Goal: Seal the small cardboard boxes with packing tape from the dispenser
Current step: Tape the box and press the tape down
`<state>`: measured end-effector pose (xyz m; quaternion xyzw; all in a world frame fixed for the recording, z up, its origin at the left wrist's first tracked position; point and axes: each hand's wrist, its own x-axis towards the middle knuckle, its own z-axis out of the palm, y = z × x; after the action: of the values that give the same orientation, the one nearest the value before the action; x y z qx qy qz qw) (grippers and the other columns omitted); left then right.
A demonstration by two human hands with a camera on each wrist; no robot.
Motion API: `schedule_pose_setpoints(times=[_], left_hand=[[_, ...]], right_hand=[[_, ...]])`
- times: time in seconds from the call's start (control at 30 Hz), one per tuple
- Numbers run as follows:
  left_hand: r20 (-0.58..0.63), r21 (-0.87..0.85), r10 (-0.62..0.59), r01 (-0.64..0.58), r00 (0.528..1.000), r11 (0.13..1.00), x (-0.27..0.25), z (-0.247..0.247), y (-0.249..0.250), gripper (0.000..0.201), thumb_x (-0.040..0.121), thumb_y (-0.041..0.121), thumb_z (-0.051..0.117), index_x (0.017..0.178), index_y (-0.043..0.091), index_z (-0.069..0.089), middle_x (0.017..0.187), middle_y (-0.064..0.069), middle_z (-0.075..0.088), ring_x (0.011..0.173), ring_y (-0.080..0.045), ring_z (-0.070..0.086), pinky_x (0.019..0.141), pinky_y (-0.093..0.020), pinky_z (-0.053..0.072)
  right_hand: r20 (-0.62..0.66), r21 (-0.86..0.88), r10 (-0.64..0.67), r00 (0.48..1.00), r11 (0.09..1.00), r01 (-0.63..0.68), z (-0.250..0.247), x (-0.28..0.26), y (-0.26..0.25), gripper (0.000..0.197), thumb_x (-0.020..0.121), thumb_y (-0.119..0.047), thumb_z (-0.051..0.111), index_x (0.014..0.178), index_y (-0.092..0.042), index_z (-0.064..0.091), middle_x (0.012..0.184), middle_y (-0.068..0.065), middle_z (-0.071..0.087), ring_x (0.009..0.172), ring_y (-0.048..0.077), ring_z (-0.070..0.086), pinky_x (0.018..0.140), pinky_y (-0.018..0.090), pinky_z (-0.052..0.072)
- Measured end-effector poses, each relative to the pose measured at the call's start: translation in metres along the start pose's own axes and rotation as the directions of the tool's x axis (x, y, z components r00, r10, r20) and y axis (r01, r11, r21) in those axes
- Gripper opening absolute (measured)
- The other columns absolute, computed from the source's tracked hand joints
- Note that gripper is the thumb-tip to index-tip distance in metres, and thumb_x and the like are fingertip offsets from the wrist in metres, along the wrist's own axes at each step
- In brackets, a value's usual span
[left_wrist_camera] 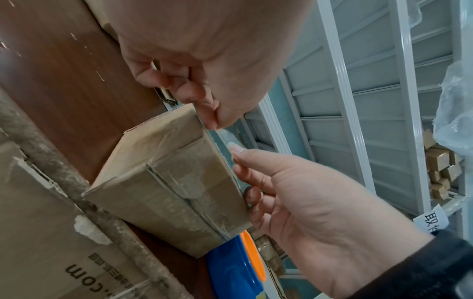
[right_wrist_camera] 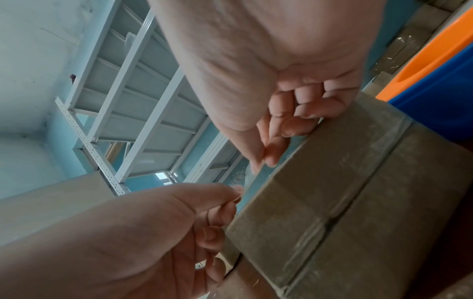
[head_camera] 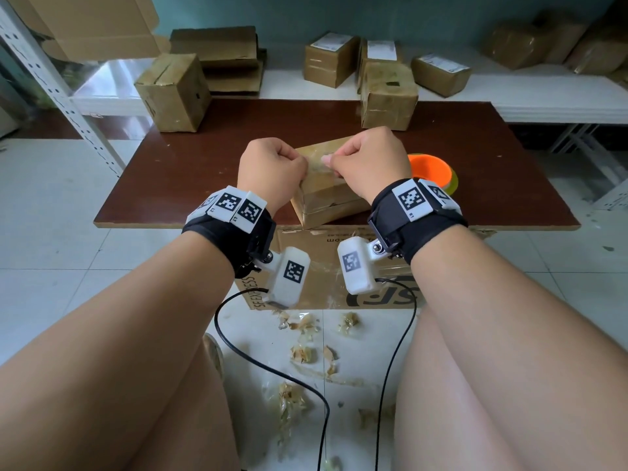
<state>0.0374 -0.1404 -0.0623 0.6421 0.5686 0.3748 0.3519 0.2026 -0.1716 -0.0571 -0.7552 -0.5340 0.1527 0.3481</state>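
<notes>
Pinching a strip of clear tape [head_camera: 317, 163] between both hands, I held it just above the top of the small box [head_camera: 334, 202]. My left hand [head_camera: 272, 171] was curled, thumb and forefinger nipped on the strip's left end; my right hand [head_camera: 370, 158] was curled the same way on the right end. In the left wrist view the tape [left_wrist_camera: 225, 137] ran along the box's upper edge, from the left fingertips [left_wrist_camera: 210, 121] to the right thumb [left_wrist_camera: 236, 146].

The box [left_wrist_camera: 166, 182] sat on the brown table [head_camera: 204, 164], close to its near edge, at about 12 o'clock from me and directly under both hands. Its long axis ran roughly from 7 toward 1 o'clock, and the centre seam [right_wrist_camera: 358, 198] showed clearly in the right wrist view. The tape dispenser [head_camera: 433, 171], orange and blue, lay just beside the box at 3 o'clock, nearer my right hand.

I judged that the coming move depended on one relation: the strip lay across the top just below my fingers, both hands equally near, so it needed lowering and pressing flat. I could not tell whether the tape was already stuck anywhere. Other boxes [head_camera: 387, 95] stood at the table's far edge.
</notes>
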Motion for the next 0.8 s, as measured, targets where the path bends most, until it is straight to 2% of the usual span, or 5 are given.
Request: schedule_pose_setpoints(times=[0.1,0.37,0.5,0.7,0.8], left_hand=[[-0.007,0.015,-0.002,0.002,1.0,1.0,0.0017,0.001,-0.0011,0.012,0.083,0.013,0.066,0.077,0.011,0.077,0.056,0.003,0.063,0.039,-0.004,0.045,0.051,-0.02,0.04],[-0.012,0.031,0.004,-0.004,1.0,1.0,0.0039,0.0017,-0.0031,0.01,0.083,0.018,0.07,0.079,0.012,0.077,0.061,-0.001,0.067,0.044,-0.009,0.047,0.051,-0.02,0.04],[-0.019,0.043,0.016,-0.015,1.0,0.999,0.0042,0.0026,-0.0028,0.011,0.083,0.018,0.069,0.079,0.012,0.077,0.061,0.001,0.069,0.043,-0.005,0.049,0.046,-0.013,0.038],[-0.017,0.019,0.01,-0.01,1.0,1.0,0.0034,0.0033,-0.0029,0.012,0.083,0.017,0.068,0.08,0.011,0.077,0.055,0.005,0.063,0.039,-0.001,0.045,0.051,-0.018,0.039],[-0.007,-0.021,0.021,-0.021,1.0,1.0,0.0032,0.0034,-0.0017,0.013,0.084,0.015,0.065,0.076,0.012,0.076,0.066,-0.002,0.074,0.049,-0.007,0.054,0.057,-0.023,0.048]], right_hand=[[-0.005,-0.021,0.006,1.0,1.0,-0.006,0.0011,-0.0006,-0.0013,0.027,0.086,-0.047,0.08,0.07,-0.026,0.079,0.082,-0.012,0.077,0.085,0.01,0.071,0.079,0.031,0.059],[0.001,-0.039,0.009,1.0,0.999,-0.009,0.0006,-0.002,-0.0033,0.024,0.086,-0.047,0.08,0.075,-0.026,0.081,0.085,-0.01,0.077,0.089,0.012,0.071,0.084,0.033,0.059],[0.003,-0.036,0.017,1.0,0.999,-0.017,-0.0006,-0.0025,-0.0043,0.023,0.088,-0.045,0.08,0.078,-0.025,0.082,0.086,-0.009,0.078,0.092,0.013,0.071,0.086,0.034,0.059],[0.024,-0.018,0.028,0.999,0.999,-0.028,-0.0025,-0.0034,-0.004,0.024,0.09,-0.043,0.079,0.078,-0.023,0.082,0.086,-0.007,0.077,0.093,0.015,0.071,0.087,0.033,0.057],[0.043,0.015,0.04,0.998,0.999,-0.041,-0.0037,-0.0022,-0.0036,0.03,0.093,-0.041,0.076,0.073,-0.019,0.079,0.084,-0.004,0.076,0.093,0.016,0.07,0.086,0.031,0.054]])
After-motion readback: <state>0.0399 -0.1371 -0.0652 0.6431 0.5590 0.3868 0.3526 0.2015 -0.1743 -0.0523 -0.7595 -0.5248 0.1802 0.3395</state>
